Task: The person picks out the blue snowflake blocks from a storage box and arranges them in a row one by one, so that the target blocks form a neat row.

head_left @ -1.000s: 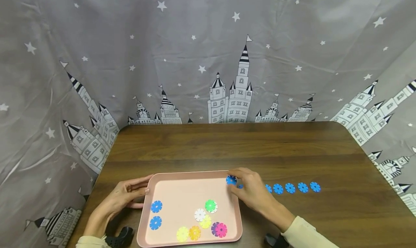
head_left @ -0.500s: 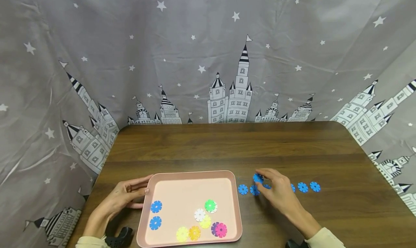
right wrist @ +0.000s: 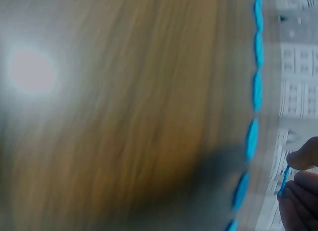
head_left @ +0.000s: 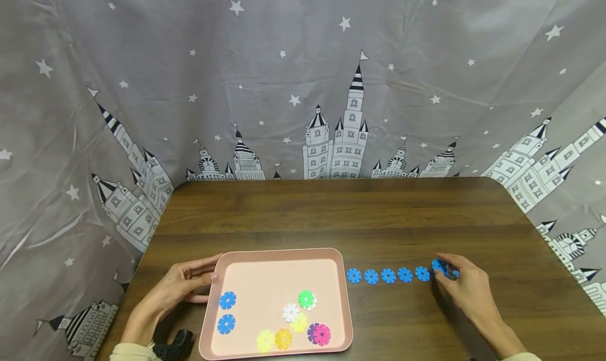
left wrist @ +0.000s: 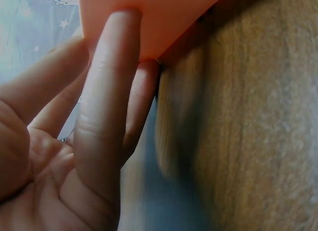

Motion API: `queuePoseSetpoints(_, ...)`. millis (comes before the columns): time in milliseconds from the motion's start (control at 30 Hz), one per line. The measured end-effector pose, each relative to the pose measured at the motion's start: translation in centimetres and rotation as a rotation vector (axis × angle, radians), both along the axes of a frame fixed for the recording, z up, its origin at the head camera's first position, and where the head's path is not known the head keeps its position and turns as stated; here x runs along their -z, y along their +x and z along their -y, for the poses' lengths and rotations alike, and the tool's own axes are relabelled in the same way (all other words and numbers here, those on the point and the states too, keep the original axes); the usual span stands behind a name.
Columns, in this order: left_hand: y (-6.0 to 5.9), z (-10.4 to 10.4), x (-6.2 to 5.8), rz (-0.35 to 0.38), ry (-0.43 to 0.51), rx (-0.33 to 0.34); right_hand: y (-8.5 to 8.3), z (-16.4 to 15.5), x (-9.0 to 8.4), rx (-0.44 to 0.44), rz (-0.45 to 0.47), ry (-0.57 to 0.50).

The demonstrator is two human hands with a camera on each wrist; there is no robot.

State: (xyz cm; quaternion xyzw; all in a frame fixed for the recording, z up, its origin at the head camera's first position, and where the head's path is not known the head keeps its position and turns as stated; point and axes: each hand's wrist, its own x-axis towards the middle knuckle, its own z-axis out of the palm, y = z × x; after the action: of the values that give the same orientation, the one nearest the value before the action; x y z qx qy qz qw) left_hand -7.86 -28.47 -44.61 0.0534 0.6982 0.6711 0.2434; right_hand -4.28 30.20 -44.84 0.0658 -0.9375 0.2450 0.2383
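Note:
My right hand (head_left: 470,288) pinches a blue notched plastic disc (head_left: 439,267) between thumb and fingers at the right end of a row of blue discs (head_left: 388,276) on the table. In the right wrist view the pinched disc (right wrist: 284,180) shows edge-on, a little apart from the row. The held disc and fingers partly cover the row's last pieces. My left hand (head_left: 177,286) holds the left side of a pink tray (head_left: 279,254) near its far corner. In the left wrist view its fingertips (left wrist: 126,23) lie against the tray's wall (left wrist: 164,22).
Two blue discs (head_left: 227,312) lie at the tray's left. Toward its right and front are yellow, orange, white, green (head_left: 306,299), purple and pink discs (head_left: 322,334), some overlapping. The brown wooden table (head_left: 360,213) ends at a grey castle-print curtain (head_left: 265,61).
My right hand has carried the blue disc from over the tray's far right corner rightward along the row to its right end. The left hand and tray stay in place.

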Motion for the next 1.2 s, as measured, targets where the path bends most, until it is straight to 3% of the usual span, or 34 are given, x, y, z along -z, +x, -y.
queuePoseSetpoints(333,0.0,-0.1,-0.1,-0.01,-0.014,-0.001,0.8,-5.0,0.4,0.122,-0.023,0.034)
queuePoseSetpoints(500,0.0,-0.1,-0.1,-0.018,-0.022,-0.002,1.0,-6.5,0.5,0.167,0.017,0.022)
queuePoseSetpoints(833,0.0,-0.1,-0.1,-0.011,-0.007,0.007,0.9,-7.3,1.1,0.191,0.114,0.004)
queuePoseSetpoints(1200,0.1,-0.1,-0.2,-0.003,-0.01,-0.002,0.4,-7.5,1.8,0.188,0.15,0.016)
